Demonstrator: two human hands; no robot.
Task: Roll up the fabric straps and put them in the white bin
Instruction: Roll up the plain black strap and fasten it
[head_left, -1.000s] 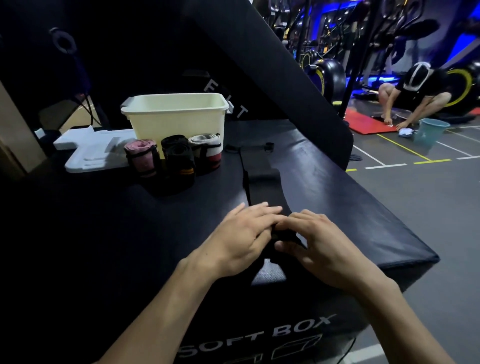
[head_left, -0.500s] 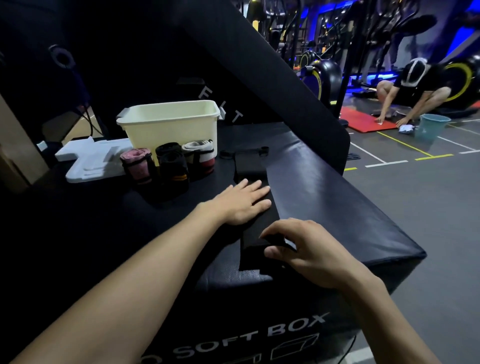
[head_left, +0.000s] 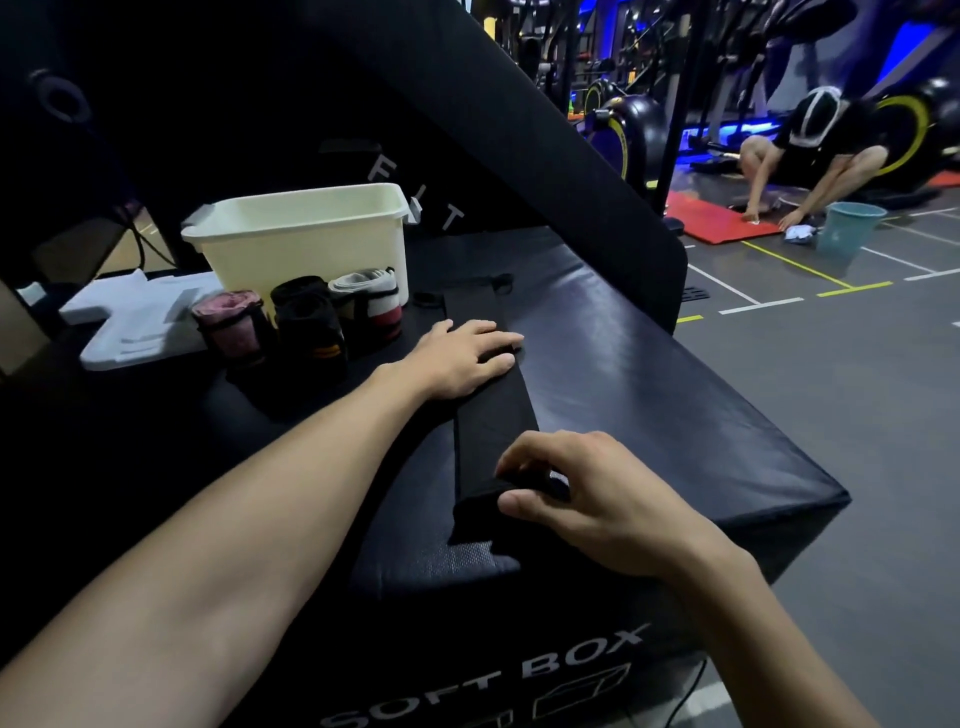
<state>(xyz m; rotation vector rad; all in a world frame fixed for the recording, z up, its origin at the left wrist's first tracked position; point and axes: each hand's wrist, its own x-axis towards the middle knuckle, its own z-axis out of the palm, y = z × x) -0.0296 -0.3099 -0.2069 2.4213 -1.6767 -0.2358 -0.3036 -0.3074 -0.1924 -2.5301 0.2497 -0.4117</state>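
Lying flat along the black surface (head_left: 649, 395), a black strap (head_left: 493, 415) is held at both ends.
The white bin (head_left: 306, 244) stands at the far edge, three rolled straps (head_left: 296, 322) just before it. The left hand (head_left: 462, 358) presses flat, fingers straight, on the strap's far part; the right hand (head_left: 582, 493) pinches its near, curled end between thumb and fingers.

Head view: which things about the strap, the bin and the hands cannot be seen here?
- Bin inside: head view, hidden by its front wall.
- Strap near end: head view, covered by the right hand.
- Strap middle: under the flat left hand.
- Strap far end: too dark against the box.
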